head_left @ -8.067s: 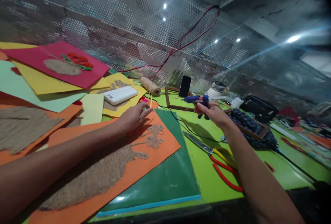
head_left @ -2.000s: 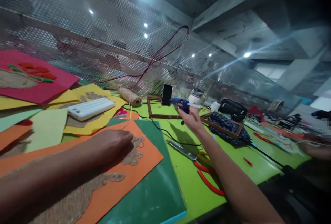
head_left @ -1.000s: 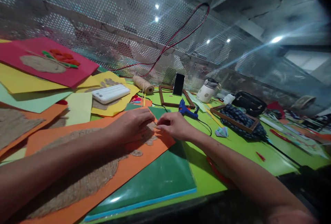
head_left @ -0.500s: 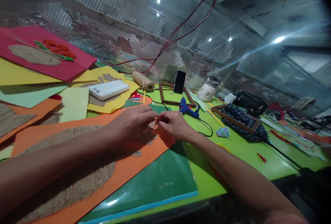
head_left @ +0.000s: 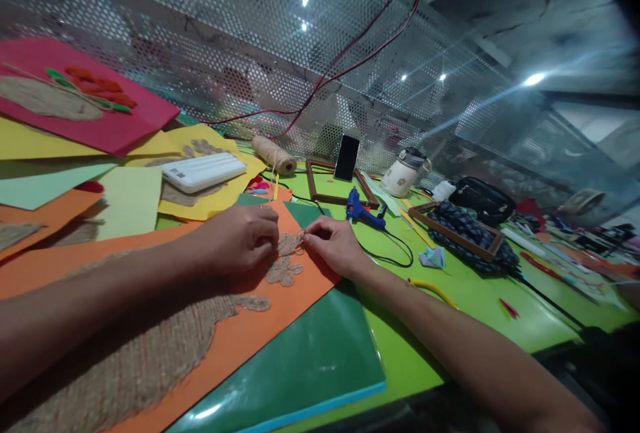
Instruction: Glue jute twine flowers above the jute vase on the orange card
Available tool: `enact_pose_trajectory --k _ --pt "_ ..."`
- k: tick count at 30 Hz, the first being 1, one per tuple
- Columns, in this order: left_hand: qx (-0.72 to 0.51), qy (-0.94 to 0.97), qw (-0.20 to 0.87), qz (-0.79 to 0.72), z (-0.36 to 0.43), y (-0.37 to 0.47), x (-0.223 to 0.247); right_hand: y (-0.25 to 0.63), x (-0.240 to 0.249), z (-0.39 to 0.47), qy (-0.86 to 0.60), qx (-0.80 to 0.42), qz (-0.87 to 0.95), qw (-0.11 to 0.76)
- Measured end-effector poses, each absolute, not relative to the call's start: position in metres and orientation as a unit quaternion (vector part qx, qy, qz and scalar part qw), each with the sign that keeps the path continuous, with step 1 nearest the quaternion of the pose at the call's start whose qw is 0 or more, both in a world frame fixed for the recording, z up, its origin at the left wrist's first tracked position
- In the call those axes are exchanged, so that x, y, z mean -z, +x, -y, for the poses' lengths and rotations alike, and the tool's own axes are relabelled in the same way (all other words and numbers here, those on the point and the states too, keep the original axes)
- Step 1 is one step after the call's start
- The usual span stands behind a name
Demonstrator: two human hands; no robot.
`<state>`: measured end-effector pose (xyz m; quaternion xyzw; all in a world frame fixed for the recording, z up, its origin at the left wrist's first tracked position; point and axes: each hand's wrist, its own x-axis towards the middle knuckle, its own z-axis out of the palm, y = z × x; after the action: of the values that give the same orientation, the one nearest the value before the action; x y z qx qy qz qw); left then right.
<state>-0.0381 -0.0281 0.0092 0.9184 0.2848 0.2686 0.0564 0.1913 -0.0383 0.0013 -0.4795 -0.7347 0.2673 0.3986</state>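
Note:
My right hand (head_left: 333,243) pinches the twine at the right edge of a flower shape (head_left: 289,244) made of coiled brown twine. My left hand (head_left: 243,236) rests with curled fingers just left of that flower; what it grips, if anything, is hidden. A second twine flower (head_left: 284,272) lies just below the first. Both flowers are on an orange sheet (head_left: 280,316), which also bears a large shape covered in twine rows (head_left: 150,353), partly hidden by my left forearm. A strand runs from the twine roll (head_left: 274,154) down toward my left hand.
Under the orange sheet lies a green folder (head_left: 310,366). Behind stand a blue glue gun (head_left: 365,210), a phone (head_left: 347,157), wooden frames (head_left: 313,183) and a white bottle (head_left: 403,173). A power bank (head_left: 205,172) and coloured sheets (head_left: 140,196) are at left.
My hands have moved apart: the left went left and slightly down, while the right stayed near the flower's edge. The two twine flowers show more fully now.

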Motion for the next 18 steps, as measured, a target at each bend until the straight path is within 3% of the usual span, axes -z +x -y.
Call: enact_pose_trajectory --k 5,13,18 --pt "-0.268 0.920 0.073 -0.278 0.029 -0.037 -0.009 0.192 0.001 0.038 -0.486 -0.259 0.739 0.387" --pt "-0.276 0.867 0.119 -0.397 0.040 -0.022 -0.013 0.191 0.002 0.042 -0.444 -0.182 0.779 0.402" --pt "-0.275 0.878 0.117 -0.375 0.034 -0.025 -0.009 0.191 0.002 0.044 -0.445 -0.166 0.779 0.408"
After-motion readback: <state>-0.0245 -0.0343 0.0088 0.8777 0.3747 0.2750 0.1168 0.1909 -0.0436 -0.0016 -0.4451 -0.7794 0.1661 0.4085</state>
